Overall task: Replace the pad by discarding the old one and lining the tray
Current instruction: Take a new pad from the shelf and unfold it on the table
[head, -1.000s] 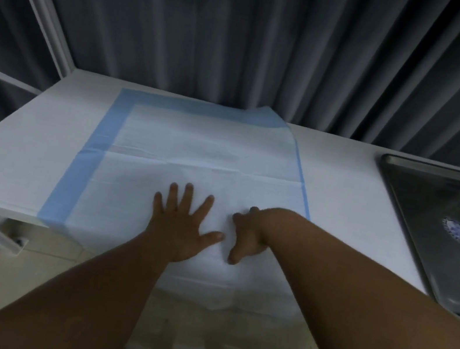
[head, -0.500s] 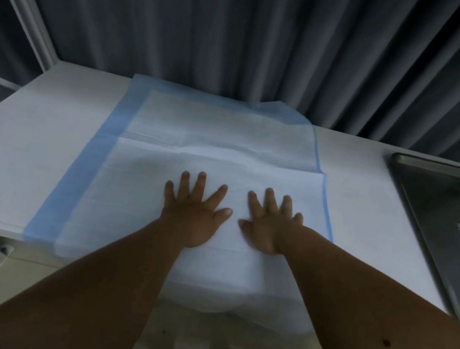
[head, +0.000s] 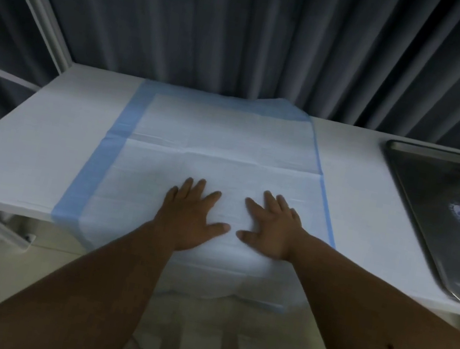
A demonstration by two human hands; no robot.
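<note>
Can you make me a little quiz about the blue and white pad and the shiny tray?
1. True or false: both hands lie flat on the pad.
2. The metal tray holds: A) a folded pad, B) no pad, C) a cup.
3. Fill in: the pad's near edge hangs over the ____.

Key
1. True: the left hand and the right hand press on it, fingers spread.
2. B
3. table

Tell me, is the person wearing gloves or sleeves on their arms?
No gloves and no sleeves. The left hand and right hand are bare, and so are both forearms. No rings or watch show. The right forearm has one small dark spot.
</note>
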